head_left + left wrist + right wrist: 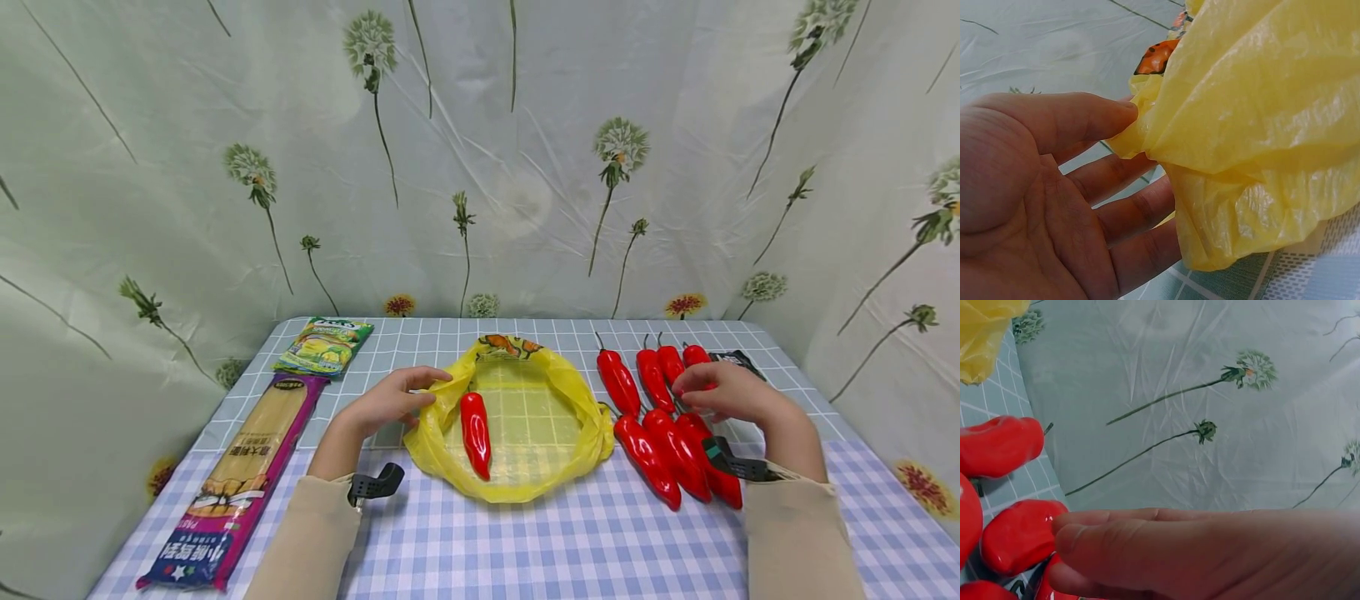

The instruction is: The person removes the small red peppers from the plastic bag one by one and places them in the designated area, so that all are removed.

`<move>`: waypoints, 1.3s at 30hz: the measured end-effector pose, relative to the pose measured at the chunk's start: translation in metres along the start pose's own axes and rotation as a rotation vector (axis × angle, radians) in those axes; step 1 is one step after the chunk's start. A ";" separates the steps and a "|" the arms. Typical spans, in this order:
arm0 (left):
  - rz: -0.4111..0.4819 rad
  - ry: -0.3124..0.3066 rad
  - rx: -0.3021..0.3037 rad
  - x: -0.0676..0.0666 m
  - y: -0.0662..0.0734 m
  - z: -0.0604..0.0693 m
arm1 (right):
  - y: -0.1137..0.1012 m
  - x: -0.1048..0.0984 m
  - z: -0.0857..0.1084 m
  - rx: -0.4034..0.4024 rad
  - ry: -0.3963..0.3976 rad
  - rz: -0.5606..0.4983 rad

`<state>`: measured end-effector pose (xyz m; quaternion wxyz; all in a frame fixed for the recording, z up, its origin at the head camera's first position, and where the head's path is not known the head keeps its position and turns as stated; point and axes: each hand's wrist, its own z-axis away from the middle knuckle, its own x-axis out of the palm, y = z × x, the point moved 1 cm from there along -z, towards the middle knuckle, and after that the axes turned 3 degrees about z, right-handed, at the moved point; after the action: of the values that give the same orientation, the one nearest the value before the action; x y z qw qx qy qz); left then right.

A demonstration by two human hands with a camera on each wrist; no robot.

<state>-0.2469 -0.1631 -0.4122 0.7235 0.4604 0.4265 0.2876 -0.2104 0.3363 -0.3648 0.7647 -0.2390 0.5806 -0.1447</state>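
A yellow plastic bag (pixel 504 492) lies with its mouth spread wide, and one red chili pepper (pixel 476 436) rests inside it on the left. At the bag's left rim, my left hand (pixel 392 400) holds the edge between thumb and fingers. In the left wrist view, the thumb (pixel 1100 115) is in front of the thin plastic (pixel 1241 112) and the other fingers reach partly behind it. Several more red peppers (pixel 645 462) lie in two rows right of the bag. My right hand (pixel 731 393) is over them, fingertips close to a pepper (pixel 1019 537); contact is unclear.
A long pasta packet (pixel 232 475) lies along the left side, with green and yellow packets (pixel 324 346) behind it. A dark packet (pixel 738 362) is partly visible beyond the peppers. Checked cloth (pixel 517 554) covers the table, and a floral curtain (pixel 525 167) hangs behind.
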 end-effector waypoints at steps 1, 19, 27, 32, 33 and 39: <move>0.000 0.000 0.001 0.000 0.000 0.000 | -0.001 0.000 -0.001 0.004 0.006 -0.001; 0.012 -0.006 0.002 0.000 0.000 0.000 | -0.038 0.005 -0.008 -0.045 0.147 -0.006; 0.013 -0.009 0.005 0.000 -0.001 0.000 | -0.056 0.015 -0.011 -0.081 0.212 -0.029; 0.015 -0.026 0.018 -0.002 -0.001 0.000 | -0.065 0.019 -0.014 -0.131 0.249 -0.027; 0.016 -0.026 0.016 -0.002 -0.002 -0.001 | -0.066 0.020 -0.015 -0.139 0.254 -0.031; 0.017 -0.015 0.007 -0.001 -0.002 -0.001 | -0.074 0.026 -0.019 -0.162 0.266 -0.045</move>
<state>-0.2479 -0.1642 -0.4139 0.7224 0.4689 0.4182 0.2887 -0.2171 0.2571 -0.3506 0.6558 -0.2914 0.6811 -0.1450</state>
